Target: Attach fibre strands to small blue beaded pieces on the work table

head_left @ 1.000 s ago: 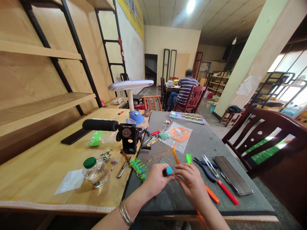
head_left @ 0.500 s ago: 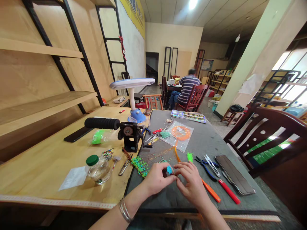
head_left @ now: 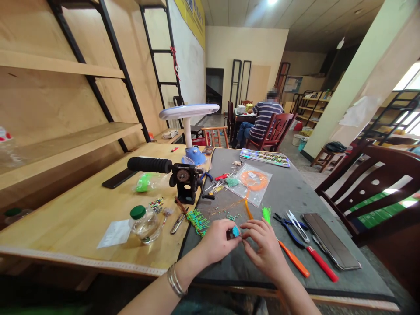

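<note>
My left hand (head_left: pixel 216 240), with metal bangles on its wrist, is closed around a small dark piece with a bright blue knobbly tip (head_left: pixel 235 231). Its thumb and forefinger frame that tip. Just to the right, my right hand (head_left: pixel 262 243) has bent fingers and a thumb drawn together close to the blue tip. Whatever those fingertips pinch is too small to make out. Green-and-blue bristly strands (head_left: pixel 197 222) lie left of my left hand. A bundle of bright green strands (head_left: pixel 266 214) lies just beyond my right hand, and small teal beads (head_left: pixel 233 217) are scattered in front.
A black clamp-like vise (head_left: pixel 186 183) and a round-topped lamp (head_left: pixel 193 153) stand beyond. Left is a green-capped jar (head_left: pixel 146 227). Blue-handled pliers (head_left: pixel 290 232), scissors (head_left: pixel 298 226), an orange-handled tool (head_left: pixel 295 260) and a phone (head_left: pixel 331 240) lie right. A person (head_left: pixel 265 116) sits farther back.
The whole view has shifted, so the table's things appear slightly farther right. My right fingers have parted a little from my left fingertips; the left hand keeps its hold.
</note>
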{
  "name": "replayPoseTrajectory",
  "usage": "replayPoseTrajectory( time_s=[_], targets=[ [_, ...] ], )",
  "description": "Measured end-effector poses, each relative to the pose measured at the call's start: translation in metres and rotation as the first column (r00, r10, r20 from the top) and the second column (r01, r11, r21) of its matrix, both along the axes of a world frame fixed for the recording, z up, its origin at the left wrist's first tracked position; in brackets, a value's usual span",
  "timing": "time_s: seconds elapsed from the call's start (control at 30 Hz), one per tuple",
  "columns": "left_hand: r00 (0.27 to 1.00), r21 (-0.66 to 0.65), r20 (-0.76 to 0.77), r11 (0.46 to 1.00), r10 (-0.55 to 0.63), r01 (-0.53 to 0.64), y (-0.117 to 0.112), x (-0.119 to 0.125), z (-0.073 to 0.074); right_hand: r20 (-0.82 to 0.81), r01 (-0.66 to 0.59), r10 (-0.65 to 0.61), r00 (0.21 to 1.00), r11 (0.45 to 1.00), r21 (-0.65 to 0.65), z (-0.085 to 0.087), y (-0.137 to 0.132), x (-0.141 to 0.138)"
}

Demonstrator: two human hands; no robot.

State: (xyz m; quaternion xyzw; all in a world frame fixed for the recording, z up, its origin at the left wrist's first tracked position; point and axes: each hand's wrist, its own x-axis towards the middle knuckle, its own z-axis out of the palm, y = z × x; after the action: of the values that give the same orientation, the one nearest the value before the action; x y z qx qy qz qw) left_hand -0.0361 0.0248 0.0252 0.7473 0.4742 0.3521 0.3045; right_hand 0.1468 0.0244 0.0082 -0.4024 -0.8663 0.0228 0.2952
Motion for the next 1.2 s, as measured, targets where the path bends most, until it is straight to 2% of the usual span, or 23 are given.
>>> replayPoseTrajectory(
  time_s=[0.17,0.3,0.43,0.57,0.67,0.8,1.2],
  targets=[
    [0.998,0.002,-0.06,1.0,-0.011,0.011,-0.001,-0.006,-0.004,-0.002,0.007,-0.007,1.0,1.0,-0.027,-0.001,-0.001,-0.001],
    [0.989,-0.001,-0.103,0.994,-0.109,0.109,-0.01,-0.03,-0.002,0.013,-0.019,0.02,1.0,0.997,-0.071,0.001,-0.001,-0.003],
    [0.948,-0.03,-0.266,0.984,-0.176,0.175,-0.02,-0.056,-0.005,0.041,-0.075,0.08,0.996,0.989,-0.127,0.005,0.0,-0.006],
    [0.908,-0.044,-0.393,0.989,-0.145,0.139,-0.02,-0.063,-0.013,0.063,-0.147,0.159,0.985,0.975,-0.166,0.008,0.0,-0.011],
    [0.929,-0.001,-0.359,0.995,-0.093,0.1,-0.016,-0.06,-0.014,0.081,-0.188,0.205,0.975,0.966,-0.177,0.008,0.0,-0.014],
    [0.951,0.032,-0.298,0.995,-0.082,0.095,-0.011,-0.059,-0.014,0.098,-0.217,0.236,0.967,0.96,-0.18,0.007,0.0,-0.019],
    [0.941,0.034,-0.332,0.995,-0.073,0.089,-0.013,-0.062,-0.019,0.071,-0.237,0.255,0.964,0.952,-0.194,0.004,0.003,-0.034]
  ],
)
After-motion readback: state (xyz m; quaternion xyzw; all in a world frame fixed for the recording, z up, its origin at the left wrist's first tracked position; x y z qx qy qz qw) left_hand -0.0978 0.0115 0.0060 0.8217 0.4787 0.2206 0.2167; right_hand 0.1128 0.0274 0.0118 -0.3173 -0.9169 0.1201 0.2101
